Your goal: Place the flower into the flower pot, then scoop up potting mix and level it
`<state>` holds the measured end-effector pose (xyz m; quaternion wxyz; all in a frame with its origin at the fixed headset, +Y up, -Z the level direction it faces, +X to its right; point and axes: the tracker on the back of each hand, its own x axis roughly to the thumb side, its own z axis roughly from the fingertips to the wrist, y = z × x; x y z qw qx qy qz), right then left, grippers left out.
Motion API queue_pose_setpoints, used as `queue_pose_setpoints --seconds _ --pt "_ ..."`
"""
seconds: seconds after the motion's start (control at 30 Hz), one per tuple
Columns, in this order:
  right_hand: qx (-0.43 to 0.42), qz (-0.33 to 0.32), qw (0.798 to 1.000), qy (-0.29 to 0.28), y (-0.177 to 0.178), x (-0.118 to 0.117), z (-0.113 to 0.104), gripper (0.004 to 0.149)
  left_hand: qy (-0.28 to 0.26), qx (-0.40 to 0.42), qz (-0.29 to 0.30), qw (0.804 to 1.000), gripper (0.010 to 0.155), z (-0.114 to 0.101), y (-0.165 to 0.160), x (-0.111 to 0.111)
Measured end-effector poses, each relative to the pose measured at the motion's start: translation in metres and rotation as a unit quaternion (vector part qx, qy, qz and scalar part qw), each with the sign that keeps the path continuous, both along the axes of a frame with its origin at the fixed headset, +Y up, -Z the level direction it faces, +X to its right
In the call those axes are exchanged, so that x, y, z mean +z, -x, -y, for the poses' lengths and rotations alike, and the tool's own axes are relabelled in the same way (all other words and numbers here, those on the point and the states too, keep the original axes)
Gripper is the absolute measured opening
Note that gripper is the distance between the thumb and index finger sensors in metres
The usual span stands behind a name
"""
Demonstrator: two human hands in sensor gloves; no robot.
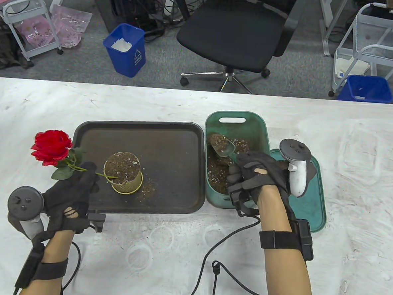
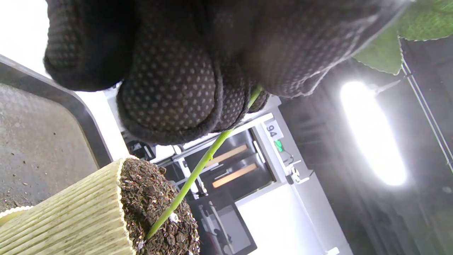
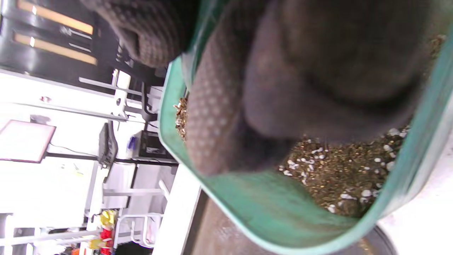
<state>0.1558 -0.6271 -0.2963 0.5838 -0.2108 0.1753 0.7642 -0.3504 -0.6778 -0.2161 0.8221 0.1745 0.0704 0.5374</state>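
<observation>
The left hand point(image 1: 72, 191) sits nearest, its fingers point(image 2: 170, 88) curled tight round the green stem of one red rose point(image 1: 51, 147), holding it slanted so the bloom leans out beyond the hand's outer side while the cut end touches the soil in the pot. That slant seems meant to steady the stem at the surface until mix can be packed round it. Just ahead of this hand, to its inner side, stands the single ribbed flower pot point(image 1: 123, 173) on its saucer, already nearly full, set on one dark tray point(image 1: 144, 131) that presumably catches spills (some crumbs lie beside the saucer).

The right hand point(image 1: 252, 179) is closed round the handle of one small green scoop point(image 1: 224, 149), whose bowl carries a heap of potting mix point(image 1: 217, 139) just beyond the fingertips. It works inside one green tub point(image 1: 261, 124) of potting mix, placed touching the tray's edge, likely to keep the carry short. The tub's lid point(image 1: 316, 201) lies flat on the desk point(image 1: 342, 263) at this hand's outer side, out of the way.

Beyond the desk: one office chair point(image 1: 236, 33) and two blue bins point(image 1: 126, 50).
</observation>
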Motion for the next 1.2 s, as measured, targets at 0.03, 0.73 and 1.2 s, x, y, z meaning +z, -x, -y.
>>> queue_pose_setpoints --seconds 0.03,0.73,1.2 --pt "0.000 0.002 1.000 -0.008 0.000 0.003 -0.002 0.054 0.000 0.000 0.000 1.000 0.042 0.000 0.000 0.000" --pt "-0.059 -0.180 0.981 -0.043 0.150 0.023 0.013 0.054 -0.001 0.000 0.003 1.000 0.042 0.000 0.000 0.000" --pt "0.140 -0.221 0.951 -0.165 0.214 0.031 0.003 0.053 0.000 0.003 0.003 1.000 0.042 0.000 0.000 0.000"
